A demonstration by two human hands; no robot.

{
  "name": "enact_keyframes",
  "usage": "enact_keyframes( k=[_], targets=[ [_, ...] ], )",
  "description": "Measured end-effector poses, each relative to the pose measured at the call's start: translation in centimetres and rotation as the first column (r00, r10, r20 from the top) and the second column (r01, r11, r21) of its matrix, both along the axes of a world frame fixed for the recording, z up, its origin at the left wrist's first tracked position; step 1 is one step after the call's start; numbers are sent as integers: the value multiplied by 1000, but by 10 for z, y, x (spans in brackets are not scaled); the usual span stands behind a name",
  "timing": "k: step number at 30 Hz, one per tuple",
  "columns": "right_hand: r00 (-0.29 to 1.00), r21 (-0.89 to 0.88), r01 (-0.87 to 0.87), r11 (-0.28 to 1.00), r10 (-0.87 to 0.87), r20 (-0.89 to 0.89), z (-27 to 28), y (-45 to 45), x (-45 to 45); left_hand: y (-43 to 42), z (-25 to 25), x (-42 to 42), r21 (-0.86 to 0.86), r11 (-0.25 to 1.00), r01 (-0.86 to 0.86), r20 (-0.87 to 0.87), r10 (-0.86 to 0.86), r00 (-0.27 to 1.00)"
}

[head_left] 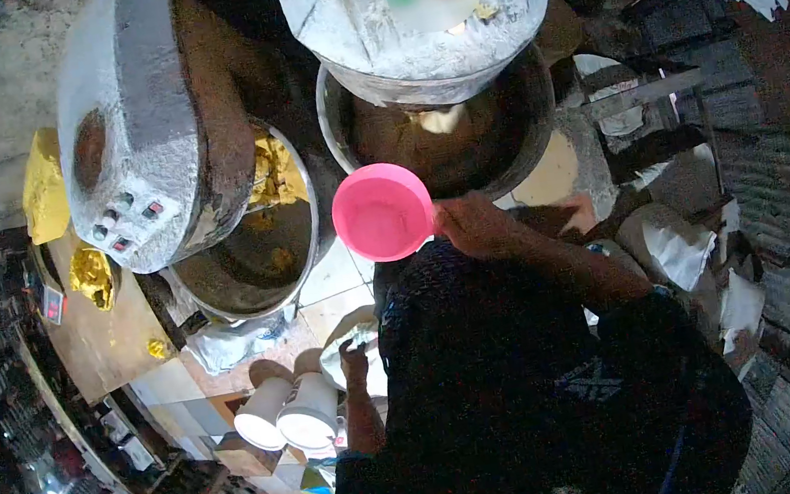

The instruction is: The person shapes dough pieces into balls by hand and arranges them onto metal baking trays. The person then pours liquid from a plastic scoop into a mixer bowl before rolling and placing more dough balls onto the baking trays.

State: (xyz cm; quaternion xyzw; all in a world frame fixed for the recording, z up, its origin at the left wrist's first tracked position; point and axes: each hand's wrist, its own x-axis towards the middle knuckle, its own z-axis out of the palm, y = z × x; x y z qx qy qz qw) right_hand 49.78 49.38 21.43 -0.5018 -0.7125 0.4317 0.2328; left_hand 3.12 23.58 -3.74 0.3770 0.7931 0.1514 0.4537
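Observation:
A pink plastic bowl (381,211) is held in my right hand (469,226), which grips its right rim. The bowl is in front of the near edge of a large metal mixer bowl (336,139). A pale lump of dough (441,120) shows inside the mixer bowl, under the white mixer head (416,37). Lower down on the left, my left hand (355,362) has its fingers curled beside a white cloth or sack (332,359). Whether it holds that is unclear.
On the left stands a second mixer (151,130), its bowl (313,233) holding yellow dough (277,170). Two white buckets (307,426) are on the tiled floor. Yellow material lies on a board (99,334) at left. White sacks (672,243) lie at right.

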Motion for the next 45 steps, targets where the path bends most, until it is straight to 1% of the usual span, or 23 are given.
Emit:
enact_keyframes(
  k=[2, 4, 5, 6, 8, 9, 13, 15, 18, 20, 22, 24, 25, 26, 28, 31, 32, 33, 34, 35, 36, 40, 45],
  targets=[
    [1000, 16, 9, 1000, -9, 7, -9, -2, 4, -5, 1, -3, -48, 998, -45, 31, 47, 998],
    [1000, 34, 16, 999, -16, 14, -13, -1, 8, -8, -4, -6, 128, 969, 210, 22, -215, 976],
    [997, -7, 16, 1000, -16, 78, -9, 2, 8, 5, 20, 17, -25, 1000, 4, 50, -3, 999],
    [990, -49, 18, 999, -11, 142, -7, 4, 9, 11, 27, 24, -30, 1000, 3, 46, -1, 999],
    [990, 18, 32, 999, -34, 134, -20, 0, 9, 19, 36, 32, -137, 987, 86, 33, -82, 996],
    [990, 90, 47, 995, -58, 128, -27, -1, 10, 29, 62, 46, -19, 954, 300, -64, -301, 952],
    [998, 122, 25, 992, -32, 56, -38, 1, 16, 19, 47, 39, 127, 846, 518, -201, -489, 849],
    [994, 64, 27, 998, -33, 104, -36, 2, 15, 30, 71, 61, -84, 994, 69, -37, -72, 997],
    [980, 188, -54, 981, 16, 197, -63, -4, 17, 19, 50, 47, -195, 979, -62, 53, 74, 996],
    [984, 288, -57, 956, 4, 181, -73, -9, 18, -14, -7, 13, -59, 998, 38, 64, -34, 997],
    [986, 385, -59, 921, -6, 164, -71, -7, 18, -17, -10, 11, 80, 987, 137, 62, -142, 988],
    [986, -68, -117, 991, 124, 110, -58, 2, 17, 1, 34, 37, -174, 981, -84, 118, 106, 987],
    [986, -67, -118, 991, 125, 112, -59, 0, 18, 0, 32, 36, 68, 971, 227, -13, -227, 974],
    [981, -35, -95, 995, 100, 164, -60, -5, 17, -1, 31, 36, 70, 972, 226, -11, -226, 974],
    [974, -2, -76, 997, 75, 213, -62, -7, 16, -4, 35, 38, -212, 976, -58, 110, 83, 990],
    [986, -136, -80, 988, 98, 134, -70, -6, 13, -4, 47, 40, -132, 989, -60, 285, 95, 954],
    [964, 91, -122, 988, 96, 249, -82, -11, 15, -15, 28, 30, -133, 989, -60, 282, 96, 955],
    [932, 307, -182, 934, 65, 357, -89, -14, 16, -31, -4, 15, 65, 991, 114, 183, -124, 975],
    [933, 306, -181, 935, 65, 355, -82, -9, 16, -38, -18, 7, 237, 923, 302, 43, -320, 946],
    [951, -9, -133, 991, 130, 280, -65, 2, 15, 3, 68, 62, -61, 995, 82, -38, -85, 996],
    [968, -327, -98, 940, 166, 187, -55, 9, 15, 6, 76, 68, -62, 995, 83, -40, -86, 996],
    [965, -295, -63, 953, 133, 225, -55, 9, 12, 5, 73, 64, -231, 971, -62, -17, 60, 998],
    [933, 128, -145, 981, 93, 349, -85, -4, 17, -9, 46, 49, -265, 960, -92, -6, 94, 996]
  ],
)
